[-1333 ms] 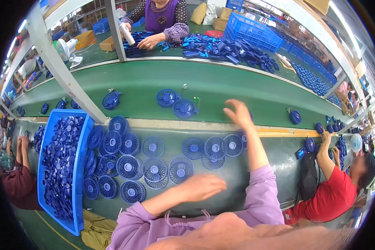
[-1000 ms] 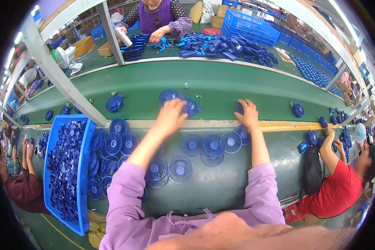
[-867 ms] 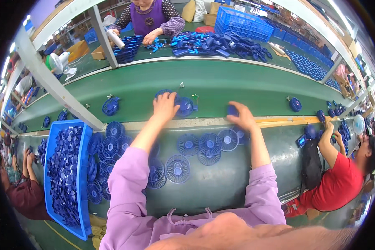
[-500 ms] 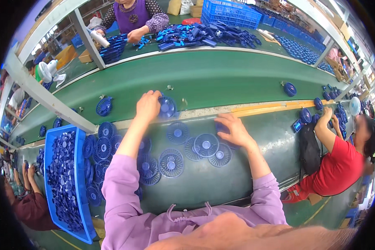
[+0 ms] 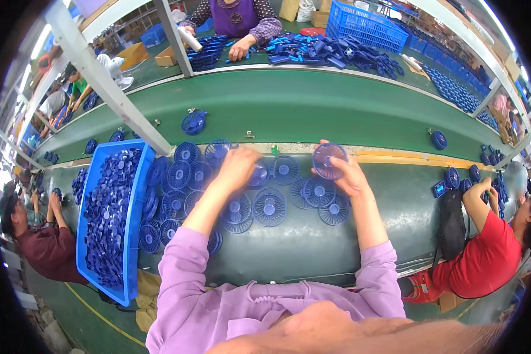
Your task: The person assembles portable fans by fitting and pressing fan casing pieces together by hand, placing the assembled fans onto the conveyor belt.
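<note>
My right hand (image 5: 348,175) is closed on the rim of a round blue fan grille (image 5: 329,161), which it holds up above the worktable's far edge. Blurred by motion, my left hand (image 5: 239,169) hovers over more grilles, right beside a blue grille (image 5: 256,174); its fingers are too smeared to show a grip. Between the two hands lies a loose grille (image 5: 285,170). Nearer to me several others, such as one grille (image 5: 269,207) and an overlapping group (image 5: 320,192), rest flat on the dark green table (image 5: 289,253).
To the left stands a blue bin (image 5: 131,236) of small blue discs, beside stacked grilles (image 5: 179,174). Beyond the table runs a green conveyor belt (image 5: 336,112) carrying blue fan heads (image 5: 194,122). A metal post (image 5: 130,118) rises behind the bin. Co-workers sit left, right and opposite.
My right hand has picked up a fan grille from the table and raised it. My left hand has come back from the belt's edge towards the grilles. The whole view has shifted.
</note>
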`<state>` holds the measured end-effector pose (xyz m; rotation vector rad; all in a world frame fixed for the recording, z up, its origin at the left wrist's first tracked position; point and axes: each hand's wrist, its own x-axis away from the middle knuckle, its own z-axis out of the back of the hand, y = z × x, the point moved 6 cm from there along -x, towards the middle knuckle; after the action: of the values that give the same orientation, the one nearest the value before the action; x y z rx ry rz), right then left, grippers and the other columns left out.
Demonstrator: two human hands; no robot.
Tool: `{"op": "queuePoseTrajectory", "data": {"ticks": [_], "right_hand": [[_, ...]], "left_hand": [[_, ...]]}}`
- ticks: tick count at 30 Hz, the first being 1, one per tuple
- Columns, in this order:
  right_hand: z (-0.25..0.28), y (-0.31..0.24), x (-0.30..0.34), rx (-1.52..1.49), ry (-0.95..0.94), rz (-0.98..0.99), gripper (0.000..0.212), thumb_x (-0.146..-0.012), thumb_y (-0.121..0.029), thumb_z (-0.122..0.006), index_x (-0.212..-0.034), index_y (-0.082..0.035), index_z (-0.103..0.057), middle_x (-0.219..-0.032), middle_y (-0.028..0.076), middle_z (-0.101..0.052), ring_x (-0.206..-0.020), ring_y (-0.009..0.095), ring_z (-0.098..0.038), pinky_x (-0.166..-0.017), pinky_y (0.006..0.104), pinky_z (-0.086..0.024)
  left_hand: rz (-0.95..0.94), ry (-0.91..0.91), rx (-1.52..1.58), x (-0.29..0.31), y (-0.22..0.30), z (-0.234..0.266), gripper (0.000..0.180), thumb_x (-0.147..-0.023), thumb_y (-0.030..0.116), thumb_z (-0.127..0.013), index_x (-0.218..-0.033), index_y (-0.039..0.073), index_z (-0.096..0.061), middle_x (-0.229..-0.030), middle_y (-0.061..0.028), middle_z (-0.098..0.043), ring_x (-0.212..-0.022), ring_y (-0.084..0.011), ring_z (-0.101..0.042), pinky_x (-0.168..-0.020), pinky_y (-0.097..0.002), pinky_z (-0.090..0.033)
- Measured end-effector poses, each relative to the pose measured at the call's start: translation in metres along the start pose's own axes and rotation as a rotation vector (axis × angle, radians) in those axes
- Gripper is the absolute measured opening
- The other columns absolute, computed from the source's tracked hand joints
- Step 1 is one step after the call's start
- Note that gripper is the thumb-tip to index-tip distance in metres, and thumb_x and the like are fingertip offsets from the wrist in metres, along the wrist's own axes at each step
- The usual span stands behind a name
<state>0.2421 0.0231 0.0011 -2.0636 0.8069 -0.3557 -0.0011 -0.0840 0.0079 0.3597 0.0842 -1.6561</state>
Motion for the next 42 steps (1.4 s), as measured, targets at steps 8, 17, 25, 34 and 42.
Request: {"op": "queuePoseTrajectory", "data": {"ticks": [8, 17, 25, 34, 42], "right_hand": [[-0.056, -0.001, -0.008, 0.368, 0.015, 0.085, 0.047, -0.082, -0.018, -0.072, -0.121, 0.0, -0.055, -0.106, 0.009, -0.064, -0.092, 0.017, -0.063, -0.078, 0.0305, -0.055], [-0.117, 0.017, -0.034, 0.646, 0.17, 0.387, 0.048, -0.078, -0.005, -0.068, -0.124, -0.006, -0.055, -0.111, 0.011, -0.063, -0.097, 0.019, -0.062, -0.081, 0.0279, -0.051], [-0.148, 0.022, -0.026, 1.355, 0.184, 0.868, 0.038, -0.079, -0.005, -0.062, -0.117, -0.008, -0.061, -0.124, 0.015, -0.053, -0.112, 0.035, -0.051, -0.094, 0.0419, -0.044], [-0.167, 0.018, -0.019, 1.484, 0.061, 0.875, 0.053, -0.07, -0.011, -0.073, -0.121, -0.011, -0.058, -0.131, 0.013, -0.049, -0.111, 0.035, -0.048, -0.094, 0.0446, -0.043], [-0.145, 0.026, -0.033, 1.338, -0.099, 0.68, 0.068, -0.081, -0.043, -0.065, -0.137, -0.011, -0.044, -0.141, 0.02, -0.038, -0.127, 0.04, -0.037, -0.106, 0.0485, -0.032]], "left_hand": [[0.224, 0.058, 0.117, -0.001, -0.009, 0.008, 0.017, -0.087, 0.017, -0.058, -0.096, 0.004, -0.052, -0.079, -0.02, -0.065, -0.075, -0.039, -0.065, -0.067, -0.0487, -0.049], [0.553, 0.57, 1.54, 0.012, 0.0, -0.019, 0.033, -0.096, 0.024, -0.055, -0.116, -0.001, -0.054, -0.113, -0.0095, -0.061, -0.108, -0.0151, -0.054, -0.095, -0.0316, -0.04], [0.496, 0.53, 2.107, 0.003, 0.017, -0.022, 0.037, -0.101, 0.031, -0.043, -0.122, 0.003, -0.053, -0.115, -0.0074, -0.059, -0.107, -0.0172, -0.056, -0.094, -0.034, -0.045], [0.553, 0.504, 1.922, 0.008, 0.027, 0.001, 0.048, -0.103, 0.038, -0.035, -0.126, 0.0, -0.052, -0.12, -0.0107, -0.057, -0.112, -0.0197, -0.054, -0.096, -0.0338, -0.044], [0.532, 0.524, 1.956, 0.01, 0.032, 0.012, 0.053, -0.102, 0.037, -0.038, -0.14, 0.001, -0.035, -0.135, -0.013, -0.046, -0.12, -0.0205, -0.049, -0.1, -0.0343, -0.041]]}}
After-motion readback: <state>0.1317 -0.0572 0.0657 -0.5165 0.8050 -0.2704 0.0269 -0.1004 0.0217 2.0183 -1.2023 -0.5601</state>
